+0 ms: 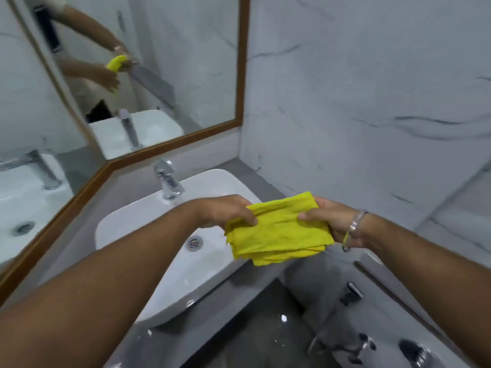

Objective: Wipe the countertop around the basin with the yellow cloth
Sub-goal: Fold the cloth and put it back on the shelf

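Observation:
A folded yellow cloth [279,231] hangs in the air above the right end of the white basin [127,221]. My left hand [225,211] pinches its left edge and my right hand [334,221] grips its right side, so both hold it off the surface. The grey countertop [255,176] runs behind and to the right of the basin, below the cloth. A chrome tap [167,181] stands at the basin's back rim, and the drain [194,243] lies just left of the cloth.
A wood-framed mirror [159,75] covers the wall behind the basin and shows my arms and the cloth. A marble wall [372,102] closes the right side. Chrome wall fittings [350,290] sit low at the right, above the dark floor [252,335].

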The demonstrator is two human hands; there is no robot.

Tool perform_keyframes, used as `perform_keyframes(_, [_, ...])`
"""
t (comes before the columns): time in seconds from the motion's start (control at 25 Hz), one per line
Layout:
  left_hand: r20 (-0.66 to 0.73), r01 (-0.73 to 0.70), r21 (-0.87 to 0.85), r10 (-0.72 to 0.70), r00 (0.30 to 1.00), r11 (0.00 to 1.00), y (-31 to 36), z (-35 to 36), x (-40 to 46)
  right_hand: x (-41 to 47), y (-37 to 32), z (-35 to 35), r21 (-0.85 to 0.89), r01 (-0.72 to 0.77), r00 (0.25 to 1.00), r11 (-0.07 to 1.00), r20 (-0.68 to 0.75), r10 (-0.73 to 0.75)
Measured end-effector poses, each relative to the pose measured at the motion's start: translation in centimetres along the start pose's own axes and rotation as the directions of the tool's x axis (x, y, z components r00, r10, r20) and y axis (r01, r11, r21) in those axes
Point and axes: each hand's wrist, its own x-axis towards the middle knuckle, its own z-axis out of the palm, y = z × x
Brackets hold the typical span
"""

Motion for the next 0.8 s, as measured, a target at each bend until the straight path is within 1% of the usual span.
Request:
perform_keyframes(0.04, [0.060, -0.018, 0.054, 0.015, 0.998, 0.998, 2.2, 1.7, 1.6, -2.3, 0.3, -1.7, 0.005, -0.005, 0.998, 1.000, -0.060, 0.005])
perform_keyframes(0.08, [0.125, -0.051, 0.118, 0.036, 0.991, 0.992, 4.6, 3.6, 3.2, -4.7, 0.5, -3.6, -0.013, -0.004, 0.988, 1.000, -0.153, 0.002])
perform_keyframes(0.12, [0.168, -0.084, 0.176, 0.054, 0.984, 0.981, 6.6, 5.3, 4.9, -6.8, 0.8, -5.4, -0.090, -0.012, 0.963, 0.996, -0.270, -0.013])
perform_keyframes(0.16, [0.203, -0.120, 0.225, 0.074, 0.976, 0.967, 8.1, 6.8, 6.4, -8.8, 1.1, -7.1, -0.229, -0.058, 0.924, 0.972, -0.381, -0.035])
perform_keyframes(0.2, [0.250, -0.160, 0.270, 0.091, 0.964, 0.950, 9.7, 8.8, 8.3, -11.3, 1.8, -9.5, -0.388, -0.129, 0.881, 0.913, -0.467, -0.074])
perform_keyframes(0.24, [0.299, -0.200, 0.302, 0.107, 0.948, 0.932, 11.3, 11.2, 10.4, -14.0, 2.8, -12.0, -0.507, -0.206, 0.849, 0.837, -0.517, -0.105])
perform_keyframes(0.28, [0.337, -0.237, 0.316, 0.125, 0.933, 0.919, 12.6, 13.8, 12.4, -16.7, 4.0, -14.5, -0.565, -0.281, 0.822, 0.776, -0.559, -0.110])
perform_keyframes(0.32, [0.369, -0.266, 0.316, 0.140, 0.919, 0.910, 13.7, 16.2, 14.0, -19.0, 5.5, -16.6, -0.574, -0.330, 0.800, 0.749, -0.592, -0.100])
perform_keyframes(0.44, [0.439, -0.340, 0.291, 0.191, 0.878, 0.894, 16.5, 24.5, 19.7, -25.4, 11.1, -23.0, -0.436, -0.362, 0.737, 0.824, -0.675, -0.033])
perform_keyframes(0.56, [0.381, -0.336, 0.294, 0.213, 0.900, 0.895, 17.3, 30.5, 24.8, -27.8, 15.8, -27.5, -0.340, -0.373, 0.707, 0.864, -0.707, 0.027])
perform_keyframes(0.64, [0.342, -0.287, 0.253, 0.192, 0.920, 0.924, 17.0, 33.8, 28.4, -28.2, 18.4, -30.6, -0.303, -0.383, 0.676, 0.873, -0.736, 0.042])
perform_keyframes(0.72, [0.297, -0.202, 0.229, 0.130, 0.946, 0.952, 16.0, 36.3, 31.1, -27.4, 21.4, -33.6, -0.243, -0.380, 0.635, 0.893, -0.770, 0.061])
perform_keyframes(0.8, [0.248, -0.128, 0.268, 0.060, 0.967, 0.955, 14.7, 38.5, 33.7, -25.9, 24.3, -35.9, -0.187, -0.414, 0.582, 0.891, -0.807, 0.102])
